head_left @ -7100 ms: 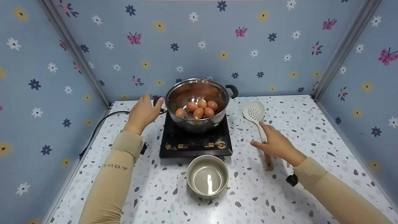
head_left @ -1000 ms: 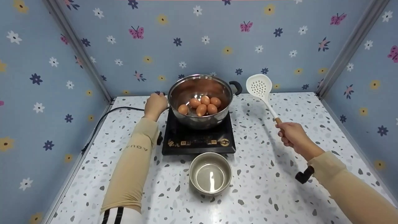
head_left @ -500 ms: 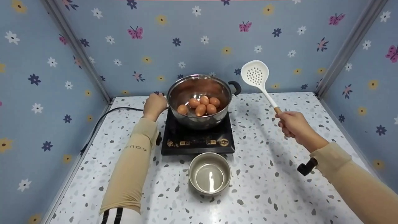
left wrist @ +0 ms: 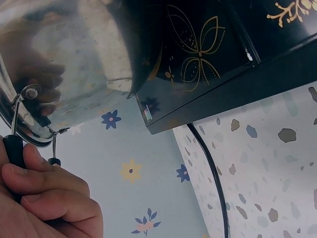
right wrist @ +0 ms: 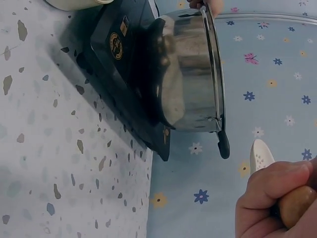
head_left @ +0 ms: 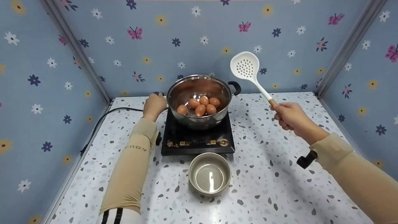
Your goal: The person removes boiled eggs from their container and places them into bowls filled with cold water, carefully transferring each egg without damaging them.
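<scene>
A steel pot (head_left: 199, 122) stands on a black induction cooktop (head_left: 197, 143), with several brown eggs (head_left: 200, 110) lying in its bottom. My left hand (head_left: 155, 105) grips the pot's left black handle (left wrist: 14, 151), its fingers curled round it in the left wrist view. My right hand (head_left: 291, 119) holds a white skimmer (head_left: 245, 66) by its wooden handle (right wrist: 297, 206). The skimmer's perforated head is raised, up and to the right of the pot in the head view. At the right side of the pot, the other black handle (head_left: 235, 88) is free of any hand.
In front of the cooktop sits a greyish-beige bowl (head_left: 210, 189) with a shiny inside. A black cord (head_left: 102, 119) runs left from the cooktop along the speckled table (head_left: 264, 174). Flowered blue panels (head_left: 102, 40) enclose the back and sides.
My right hand first reached over the skimmer on the table, then picked it up; lately it raises the skimmer and swings its head leftward. My left hand closed on the pot handle and stays there.
</scene>
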`<move>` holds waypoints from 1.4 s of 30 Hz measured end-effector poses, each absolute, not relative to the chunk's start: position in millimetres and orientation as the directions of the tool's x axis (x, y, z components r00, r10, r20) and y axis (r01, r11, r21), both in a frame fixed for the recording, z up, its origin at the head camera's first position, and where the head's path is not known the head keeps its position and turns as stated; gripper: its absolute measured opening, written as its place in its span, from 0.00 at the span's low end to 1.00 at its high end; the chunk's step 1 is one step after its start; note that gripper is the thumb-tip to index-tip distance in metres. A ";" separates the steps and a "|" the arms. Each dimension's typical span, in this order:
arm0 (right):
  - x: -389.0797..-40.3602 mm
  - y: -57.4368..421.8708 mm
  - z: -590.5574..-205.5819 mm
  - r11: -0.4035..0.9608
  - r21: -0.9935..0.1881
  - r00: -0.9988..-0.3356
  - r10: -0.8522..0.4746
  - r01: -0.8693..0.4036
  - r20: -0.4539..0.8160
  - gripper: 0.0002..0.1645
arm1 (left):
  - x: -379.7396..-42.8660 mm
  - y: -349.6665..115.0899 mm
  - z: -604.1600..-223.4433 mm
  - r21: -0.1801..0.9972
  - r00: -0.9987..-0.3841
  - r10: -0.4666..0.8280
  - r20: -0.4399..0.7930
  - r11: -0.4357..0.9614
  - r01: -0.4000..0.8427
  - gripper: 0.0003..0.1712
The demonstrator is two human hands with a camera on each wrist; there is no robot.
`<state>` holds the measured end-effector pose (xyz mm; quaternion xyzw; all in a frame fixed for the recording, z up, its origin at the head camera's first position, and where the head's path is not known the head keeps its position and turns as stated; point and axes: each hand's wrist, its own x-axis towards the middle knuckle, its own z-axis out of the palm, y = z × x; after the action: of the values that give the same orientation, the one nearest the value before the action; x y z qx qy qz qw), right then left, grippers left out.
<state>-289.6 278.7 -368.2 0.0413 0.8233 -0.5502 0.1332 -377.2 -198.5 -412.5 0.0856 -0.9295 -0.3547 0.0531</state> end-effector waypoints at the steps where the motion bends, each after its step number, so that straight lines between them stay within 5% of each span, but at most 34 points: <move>1: -290.3 277.3 -366.0 0.397 -0.893 -0.961 -0.082 0.211 -0.264 0.26 | -376.8 -198.4 -412.2 0.668 -0.979 -0.199 0.035 0.733 -0.125 0.32; 42: -313.0 228.4 -309.4 0.685 -0.728 -0.934 -0.252 0.014 -0.255 0.25 | -379.6 -198.4 -414.3 0.692 -0.972 -0.234 0.000 0.702 -0.169 0.32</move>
<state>-313.0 228.4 -309.4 -0.0658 0.9021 -0.3912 0.1698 -379.6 -198.4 -414.3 0.1094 -0.9214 -0.3702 0.0440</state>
